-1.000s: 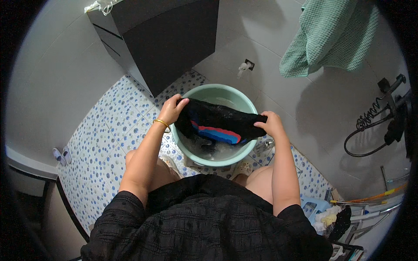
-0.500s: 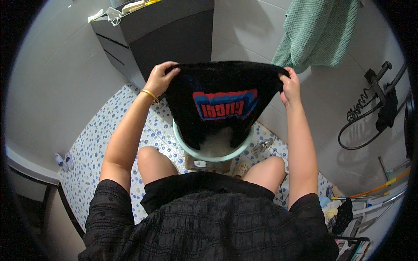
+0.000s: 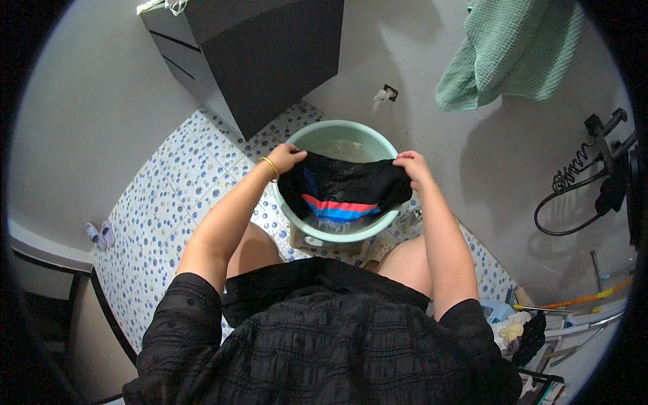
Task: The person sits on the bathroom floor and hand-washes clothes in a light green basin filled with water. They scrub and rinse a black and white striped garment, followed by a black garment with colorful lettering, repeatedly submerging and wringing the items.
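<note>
A wet black garment (image 3: 351,177) with a red and blue printed patch stretches between my two hands over a pale green basin (image 3: 314,138). My left hand (image 3: 288,158), with a gold bangle at the wrist, pinches its upper left corner. At the opposite corner my right hand (image 3: 414,169) grips the cloth. The lower part of the garment hangs into the basin, where cloudy water (image 3: 337,147) shows behind it. Whether it is a shirt or some other piece of clothing I cannot tell.
A dark cabinet (image 3: 270,54) stands ahead on the left. From the right wall hangs a green towel (image 3: 516,61), with a shower hose (image 3: 557,233) farther right. A wall tap (image 3: 385,94) is behind the basin. Pale slippers (image 3: 100,235) lie far left on the spotted tile floor (image 3: 182,196).
Both hands have come down and nearer with the black garment. It was held high and spread out; now its lower part is in the basin. The view has tilted slightly.
</note>
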`<state>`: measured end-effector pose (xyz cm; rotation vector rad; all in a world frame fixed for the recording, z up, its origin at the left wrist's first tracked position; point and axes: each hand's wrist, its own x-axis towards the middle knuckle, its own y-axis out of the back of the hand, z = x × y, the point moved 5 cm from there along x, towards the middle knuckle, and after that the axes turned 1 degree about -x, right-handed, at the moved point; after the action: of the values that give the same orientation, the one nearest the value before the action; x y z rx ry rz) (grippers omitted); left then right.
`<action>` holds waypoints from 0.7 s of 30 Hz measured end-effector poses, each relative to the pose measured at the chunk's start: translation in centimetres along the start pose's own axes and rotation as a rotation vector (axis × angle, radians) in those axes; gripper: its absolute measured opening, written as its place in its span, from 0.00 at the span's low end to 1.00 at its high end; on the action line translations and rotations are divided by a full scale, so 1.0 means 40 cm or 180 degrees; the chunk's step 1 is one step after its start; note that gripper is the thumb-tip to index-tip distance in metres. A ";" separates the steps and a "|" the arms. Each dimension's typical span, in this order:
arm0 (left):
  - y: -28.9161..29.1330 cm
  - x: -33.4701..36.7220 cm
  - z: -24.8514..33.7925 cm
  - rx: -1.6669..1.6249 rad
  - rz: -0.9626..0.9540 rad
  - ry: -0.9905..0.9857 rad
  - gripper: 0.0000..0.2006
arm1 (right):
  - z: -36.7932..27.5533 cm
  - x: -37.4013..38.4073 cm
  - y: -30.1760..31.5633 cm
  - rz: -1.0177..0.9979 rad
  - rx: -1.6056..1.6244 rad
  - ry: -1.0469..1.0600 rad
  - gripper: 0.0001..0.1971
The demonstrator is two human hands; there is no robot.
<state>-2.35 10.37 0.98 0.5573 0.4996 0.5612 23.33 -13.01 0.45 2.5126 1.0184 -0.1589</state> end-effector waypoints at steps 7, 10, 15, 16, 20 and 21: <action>-0.202 -0.039 0.036 0.3003 -0.0035 -0.1600 0.43 | -0.006 -0.105 -0.249 -0.0365 -0.3688 0.1669 0.44; -0.249 -0.002 -0.060 0.3302 -0.0036 -0.0748 0.46 | 0.041 -0.104 -0.280 -0.0646 -0.4274 0.1228 0.48; -0.210 0.059 -0.062 0.1748 -0.0254 -0.0664 0.20 | 0.105 0.018 -0.256 -0.0579 -0.2247 0.0800 0.14; -0.178 0.048 -0.046 0.0565 -0.0455 -0.0365 0.17 | 0.073 0.018 -0.242 -0.0617 -0.1755 0.0539 0.13; -0.164 0.055 -0.008 -0.3977 -0.0285 -0.0339 0.11 | -0.015 0.026 -0.232 -0.0689 -0.0324 0.1187 0.11; -0.158 0.052 0.021 -0.4244 -0.0384 -0.0425 0.11 | -0.032 0.015 -0.230 -0.0746 -0.1091 0.1215 0.12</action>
<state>1.91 6.88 -2.87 -0.7004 -0.0392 0.6091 17.36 -6.19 -1.66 2.1480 1.3569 0.4098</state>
